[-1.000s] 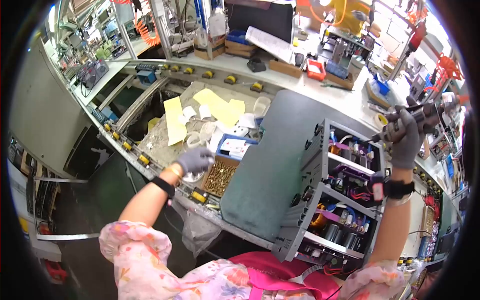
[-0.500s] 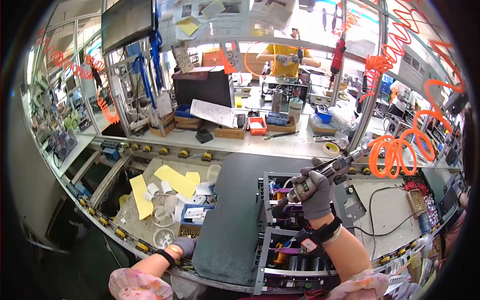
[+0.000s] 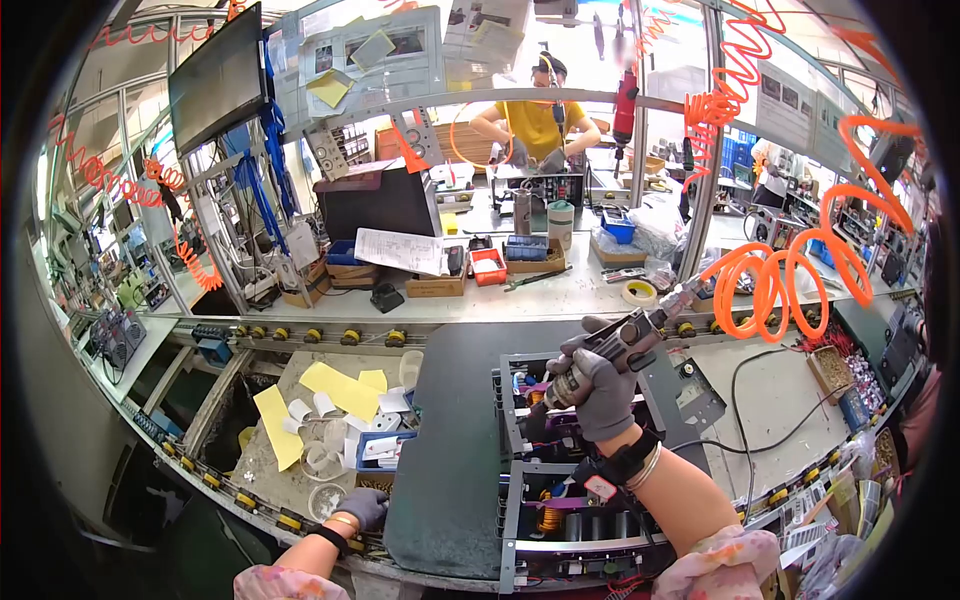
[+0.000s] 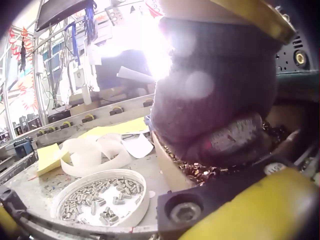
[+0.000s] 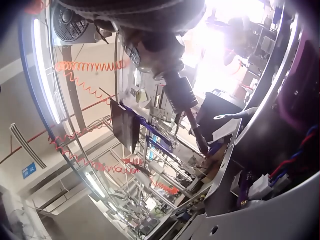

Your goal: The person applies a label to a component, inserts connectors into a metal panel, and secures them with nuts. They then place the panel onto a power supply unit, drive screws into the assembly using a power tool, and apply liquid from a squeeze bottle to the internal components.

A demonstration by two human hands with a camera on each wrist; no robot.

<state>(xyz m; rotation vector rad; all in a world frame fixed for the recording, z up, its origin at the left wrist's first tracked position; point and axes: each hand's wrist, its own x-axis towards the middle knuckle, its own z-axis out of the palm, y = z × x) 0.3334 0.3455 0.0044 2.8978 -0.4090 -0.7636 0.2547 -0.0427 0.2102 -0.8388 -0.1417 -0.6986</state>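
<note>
My left hand (image 3: 365, 508), in a grey glove, reaches down into a small cardboard box (image 4: 172, 167) of brass-coloured screws (image 4: 202, 172). Its fingertips are hidden among the screws, and I cannot tell whether they pinch any. My gloved right hand (image 3: 608, 402) grips an air screwdriver (image 3: 632, 342) fed by a coiled orange hose (image 3: 770, 295). The driver's bit (image 5: 195, 131) points down and left, over the open metal housings. Two such housings (image 3: 508, 500), with coils, black capacitors and wires inside, stand side by side on the dark mat (image 3: 450, 400).
Beside the screw box sits a round white dish (image 4: 146, 202) of small metal pins. Yellow paper (image 3: 345, 392) and a blue bin (image 3: 368, 452) lie behind. A roller rail (image 3: 215, 481) edges the bench. Another person (image 3: 535, 125) works across the bench. A black cable (image 3: 738, 425) lies at right.
My left hand has gone from above the parts down into the screw box. The right hand has brought the screwdriver left, over the housings. The head view has tipped upward.
</note>
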